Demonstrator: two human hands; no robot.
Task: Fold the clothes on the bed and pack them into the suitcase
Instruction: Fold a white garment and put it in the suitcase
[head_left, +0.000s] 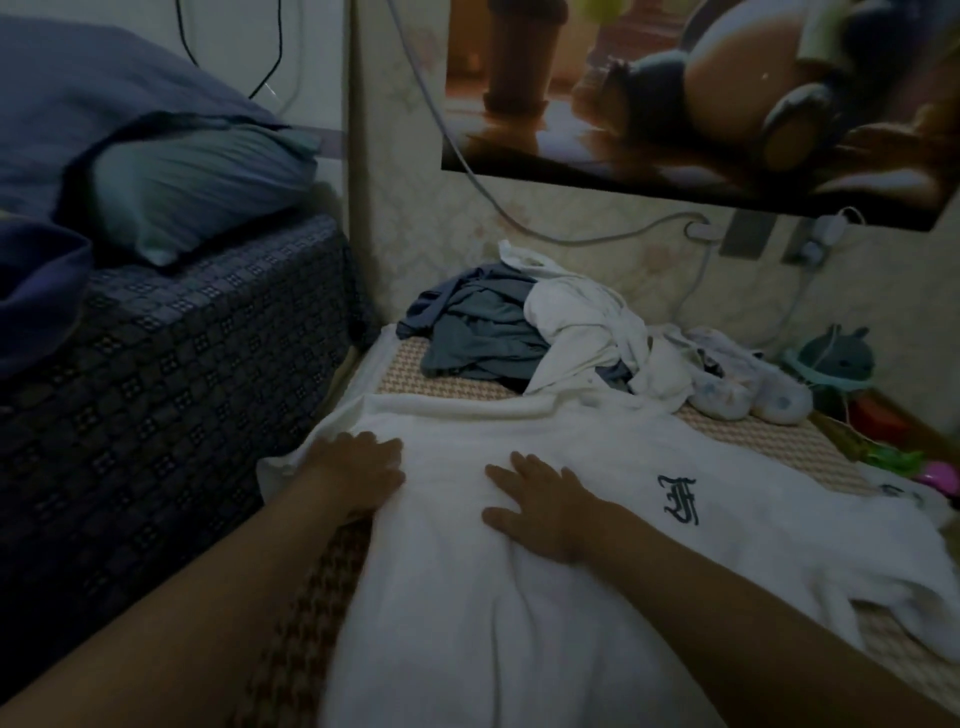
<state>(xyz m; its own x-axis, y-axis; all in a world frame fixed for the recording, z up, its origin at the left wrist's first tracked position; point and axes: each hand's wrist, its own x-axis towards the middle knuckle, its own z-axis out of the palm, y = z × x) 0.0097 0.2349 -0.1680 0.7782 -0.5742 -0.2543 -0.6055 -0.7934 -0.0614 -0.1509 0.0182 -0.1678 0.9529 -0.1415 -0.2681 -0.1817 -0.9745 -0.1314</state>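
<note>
Both hands lie flat, fingers straight and spread, on a white shirt (519, 597). The left hand (358, 467) presses near the shirt's left edge. The right hand (540, 504) presses its middle, with a dark embroidered letter (678, 501) just right of its fingers (519, 462). The shirt is spread over a woven mat (779, 441) (tan, chequered) covering the low bed. Beyond the fingertips sits an unfolded heap: a grey-blue garment (478, 332) tangled with a white garment (582, 332) that touches the shirt's far edge. Right of the heap lie two pale soft things (748, 389), too blurred to name. Left of the left hand rises a higher mattress (182, 374) in a dark patterned cover, bearing a pillow (197, 192). On the wall behind hang a poster (701, 88) and a cable (571, 236).
</note>
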